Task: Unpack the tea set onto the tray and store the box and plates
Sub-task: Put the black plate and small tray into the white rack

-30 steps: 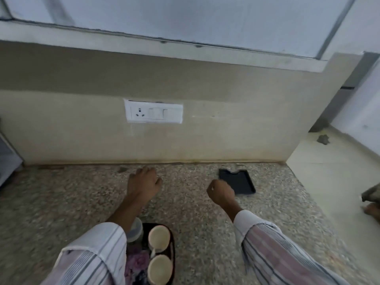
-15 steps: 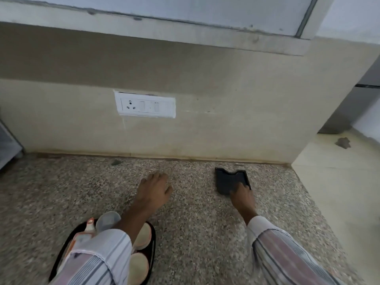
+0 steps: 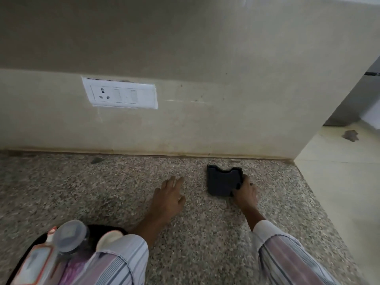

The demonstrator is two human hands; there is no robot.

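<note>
A small black square plate (image 3: 222, 179) with a notched far edge lies flat on the speckled granite counter (image 3: 102, 192) near the back wall. My right hand (image 3: 245, 194) has its fingers closed over the plate's near right corner. My left hand (image 3: 168, 197) hovers open, palm down, over the counter to the left of the plate, holding nothing. At the bottom left a dark round tray (image 3: 102, 230) carries a cream cup (image 3: 110, 237), a lidded clear jar (image 3: 70, 236) and an orange-and-white packet (image 3: 35, 264); my left sleeve hides part of the tray.
A beige wall with a white socket-and-switch plate (image 3: 121, 93) backs the counter. The counter ends at the right, where the pale floor (image 3: 339, 182) drops away, with a dark scrap (image 3: 350, 135) lying on it.
My right hand has reached forward from above the counter onto the black plate and closed on its corner. My left hand has shifted slightly right, and the view has tilted down.
</note>
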